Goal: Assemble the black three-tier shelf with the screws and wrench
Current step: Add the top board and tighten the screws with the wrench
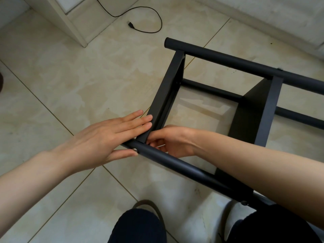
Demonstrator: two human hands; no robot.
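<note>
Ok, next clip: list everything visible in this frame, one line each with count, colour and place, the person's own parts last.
black metal shelf frame: one, black, lying on its side on the floor, centre to right
round-headed silver screw: one, silver, in the near black tube at the left thumb
thin black cable with plug: one, black, looped on the floor at the top
beige glossy floor tiles: many, beige with darker joints, across the whole view
white cabinet base: one, white, upper left
slipper: one, pale, bottom right by the knees
left hand: one, fingers straight, flat against the shelf panel's end
right hand: one, fingers curled around something small inside the frame corner, unclear what
knees in dark trousers: two, bottom edge
</note>
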